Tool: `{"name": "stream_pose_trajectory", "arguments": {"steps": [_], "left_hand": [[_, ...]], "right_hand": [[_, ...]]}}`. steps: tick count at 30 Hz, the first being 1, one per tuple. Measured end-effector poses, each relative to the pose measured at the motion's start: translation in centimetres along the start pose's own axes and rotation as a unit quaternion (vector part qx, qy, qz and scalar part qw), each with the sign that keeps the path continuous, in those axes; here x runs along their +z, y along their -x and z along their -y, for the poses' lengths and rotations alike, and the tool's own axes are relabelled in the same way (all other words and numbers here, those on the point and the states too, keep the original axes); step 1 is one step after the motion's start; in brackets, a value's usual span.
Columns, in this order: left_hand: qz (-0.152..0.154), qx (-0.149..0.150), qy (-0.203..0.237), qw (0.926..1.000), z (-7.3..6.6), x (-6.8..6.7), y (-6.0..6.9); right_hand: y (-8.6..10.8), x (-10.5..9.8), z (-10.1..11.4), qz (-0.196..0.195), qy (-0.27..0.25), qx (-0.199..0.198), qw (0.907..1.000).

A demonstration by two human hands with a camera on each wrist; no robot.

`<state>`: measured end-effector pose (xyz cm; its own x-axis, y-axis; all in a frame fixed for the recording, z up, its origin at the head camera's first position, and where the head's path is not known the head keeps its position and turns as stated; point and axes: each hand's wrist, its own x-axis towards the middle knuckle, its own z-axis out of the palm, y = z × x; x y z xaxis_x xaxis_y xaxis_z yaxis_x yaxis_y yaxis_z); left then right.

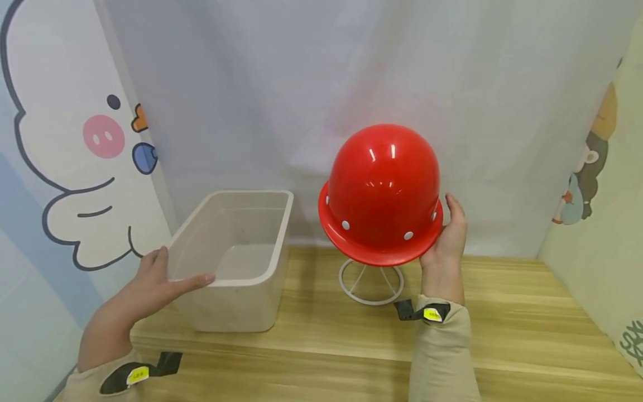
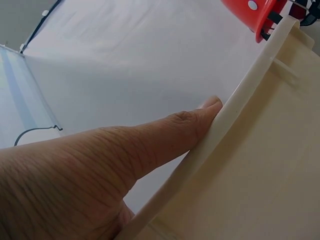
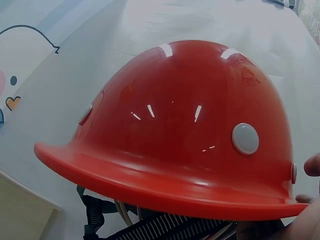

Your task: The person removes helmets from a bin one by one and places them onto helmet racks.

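A red hard hat (image 1: 384, 190) with white rivets is held by my right hand (image 1: 446, 248) at its right brim. In the right wrist view, black straps (image 3: 95, 212) hang under the brim, and part of the hand (image 3: 305, 220) shows at the right edge. Below the hat is a white wire stand (image 1: 372, 303) with a round ring; the hat hides its top, so contact is unclear. My left hand (image 1: 145, 287) rests on the near left corner of a beige plastic bin (image 1: 236, 307), fingers spread. Its thumb (image 2: 185, 125) lies against the rim in the left wrist view.
The bin and stand are on a wood-grain tabletop (image 1: 321, 368). A pale grey curtain (image 1: 301, 84) hangs behind them. Cartoon-printed panels stand at the left (image 1: 55, 139) and right (image 1: 598, 234).
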<state>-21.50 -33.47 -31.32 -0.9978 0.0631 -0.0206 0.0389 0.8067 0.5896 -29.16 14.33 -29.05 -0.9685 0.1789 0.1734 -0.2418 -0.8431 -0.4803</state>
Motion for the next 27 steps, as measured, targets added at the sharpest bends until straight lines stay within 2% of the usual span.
{"name": "stream_pose_trajectory", "arguments": {"steps": [5, 8, 11, 13, 15, 16, 17, 18, 21, 23, 24, 26, 27], "left_hand": [[0.004, 0.003, -0.006, 1.0000, -0.1, 0.2, -0.5], [-0.003, 0.014, 0.000, 0.9999, -0.2, 0.4, -0.9], [-0.019, 0.029, -0.002, 0.9994, 0.0, 0.7, -1.2], [-0.028, 0.036, -0.016, 0.9988, 0.1, 0.8, -1.3], [-0.040, 0.045, -0.044, 0.9972, 0.1, 0.7, -1.3], [-0.042, 0.045, -0.062, 0.9962, -0.1, 0.6, -1.3], [-0.046, 0.046, -0.082, 0.9945, -0.2, 0.5, -1.1], [-0.052, 0.052, -0.100, 0.9922, -0.4, 0.3, -1.0], [-0.083, 0.092, -0.134, 0.9832, -1.8, 0.2, -0.6], [-0.109, 0.135, -0.134, 0.9758, -3.0, 0.4, -0.3], [-0.122, 0.162, -0.132, 0.9703, -3.6, 0.6, -0.2], [-0.148, 0.216, -0.125, 0.9570, -5.0, 1.2, 0.0], [-0.155, 0.238, -0.123, 0.9509, -5.6, 1.6, 0.1]], "right_hand": [[-0.1, -0.3, 0.3, -0.029, 0.002, 0.002, 0.9996], [-0.3, -1.0, 0.3, -0.071, 0.042, -0.019, 0.9964], [-0.2, -2.2, 0.2, -0.114, 0.146, -0.047, 0.9817], [0.1, -3.0, 0.5, -0.123, 0.238, -0.063, 0.9614], [0.4, -3.7, 1.1, -0.094, 0.345, -0.080, 0.9306], [0.6, -3.9, 1.5, -0.070, 0.399, -0.092, 0.9097], [0.8, -4.1, 1.9, -0.044, 0.455, -0.105, 0.8831], [1.0, -4.2, 2.3, -0.018, 0.509, -0.121, 0.8523], [1.8, -4.4, 3.6, 0.061, 0.639, -0.169, 0.7481], [2.3, -4.5, 4.3, 0.111, 0.688, -0.199, 0.6891], [2.6, -4.6, 4.6, 0.133, 0.703, -0.210, 0.6665], [3.3, -4.8, 4.8, 0.172, 0.719, -0.226, 0.6348], [3.7, -5.0, 4.9, 0.190, 0.722, -0.233, 0.6225]]}}
